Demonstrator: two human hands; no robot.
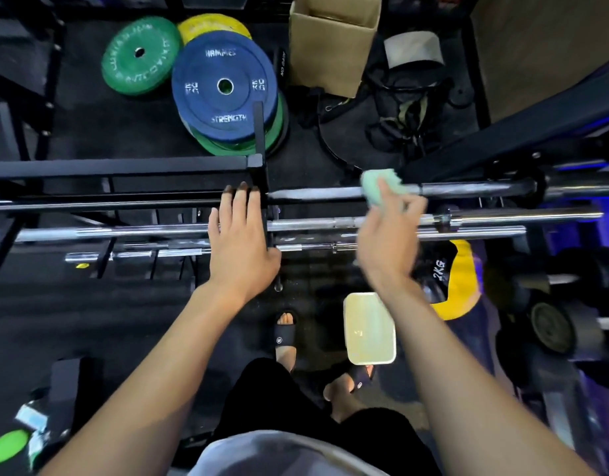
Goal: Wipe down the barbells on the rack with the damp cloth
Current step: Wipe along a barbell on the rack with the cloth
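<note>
- The right hand (387, 231) reaches forward from a bare forearm, wrist bent slightly toward the left, and its fingers pinch a crumpled pale green damp cloth (381, 184); the hand is motion-blurred, so the exact finger placement cannot be told.
- The cloth sits on the farthest dark steel barbell (468, 189), wrapped partly over the shaft a little to the right of the black rack upright (261, 156).
- The left hand (239, 240) lies palm down with straight fingers held close together, thumb out to the right, resting across the bars just beside the upright; its fingertips (243, 190) reach the dark far bar (107, 204) on the left side.
- Nearer to the person, a bright chrome barbell (519, 218) and a second chrome bar (124, 233) lie parallel on the black metal rack (117, 165), with a shorter chrome bar (134, 254) below them.
- Beyond the rack, on the black rubber floor (90, 125), a blue 20 kg bumper plate (224, 85) tops a stack of green plates; a separate green plate (140, 55) and a yellow plate (212, 25) lie behind it.
- A brown open cardboard box (334, 42) stands to the right of the plates.
- A pale rectangular plastic tub (369, 328) sits on the floor under the right forearm, near the person's feet in black slide sandals (285, 334).
</note>
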